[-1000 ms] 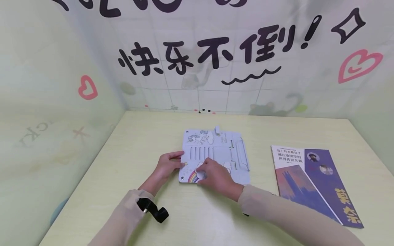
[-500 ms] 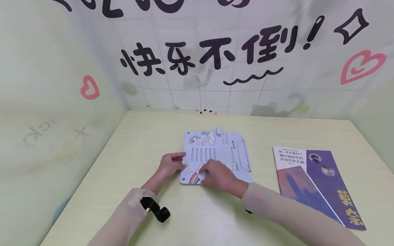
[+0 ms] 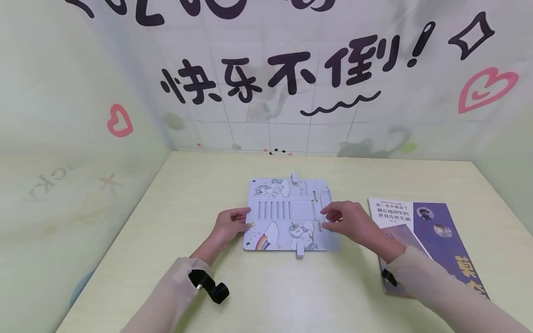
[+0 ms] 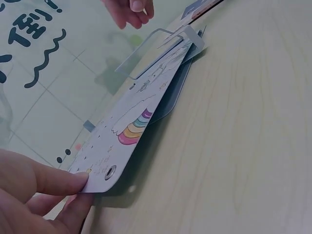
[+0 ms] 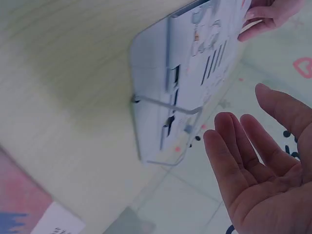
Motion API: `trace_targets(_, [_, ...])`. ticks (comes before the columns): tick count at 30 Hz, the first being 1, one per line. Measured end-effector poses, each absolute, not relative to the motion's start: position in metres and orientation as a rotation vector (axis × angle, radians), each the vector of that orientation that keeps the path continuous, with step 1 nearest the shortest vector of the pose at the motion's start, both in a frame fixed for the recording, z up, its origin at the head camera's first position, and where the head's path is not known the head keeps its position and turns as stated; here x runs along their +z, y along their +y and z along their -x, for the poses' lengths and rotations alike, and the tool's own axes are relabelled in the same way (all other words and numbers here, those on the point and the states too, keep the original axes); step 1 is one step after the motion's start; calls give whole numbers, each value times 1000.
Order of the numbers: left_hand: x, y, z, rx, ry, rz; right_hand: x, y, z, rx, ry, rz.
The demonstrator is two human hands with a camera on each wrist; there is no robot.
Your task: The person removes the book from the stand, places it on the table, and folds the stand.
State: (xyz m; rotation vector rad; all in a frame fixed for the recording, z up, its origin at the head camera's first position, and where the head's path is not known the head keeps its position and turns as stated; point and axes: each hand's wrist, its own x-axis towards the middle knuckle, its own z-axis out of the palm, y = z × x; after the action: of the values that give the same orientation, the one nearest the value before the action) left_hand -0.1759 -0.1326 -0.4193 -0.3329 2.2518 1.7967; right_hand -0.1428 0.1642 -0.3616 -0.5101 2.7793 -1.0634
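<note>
A pale lilac folding book stand [image 3: 297, 210], printed with unicorns and a rainbow, lies on the table. My left hand [image 3: 227, 225] pinches its left edge, thumb above and fingers beneath; in the left wrist view, a shadow shows under this edge. My right hand [image 3: 354, 222] is beside the stand's right end. Its fingers are apart and hold nothing in the right wrist view. Near them, a wire bracket [image 5: 168, 105] stands up from the panel. One small page clip [image 3: 300, 252] projects past the front edge, another clip [image 3: 294, 176] past the back edge.
A purple and white picture book [image 3: 433, 231] lies to the right, partly behind my right forearm. Printed cloth walls [image 3: 266, 134] rise behind the table [image 3: 200, 185] and at both sides. A black wrist camera mount [image 3: 210, 286] is on my left sleeve.
My right hand has left the stand's front part and moved right, to the wire bracket's end. The front page clip and lower unicorn now show. My left hand keeps its hold.
</note>
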Motion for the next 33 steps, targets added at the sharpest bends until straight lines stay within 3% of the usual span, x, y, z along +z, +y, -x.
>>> trace_targets(9, [-421, -131, 176, 1789, 2253, 350, -387, 193, 143, -1079, 2766, 420])
trace_targets(33, [-423, -131, 174, 1809, 2273, 381, -402, 192, 153, -1243, 2732, 287])
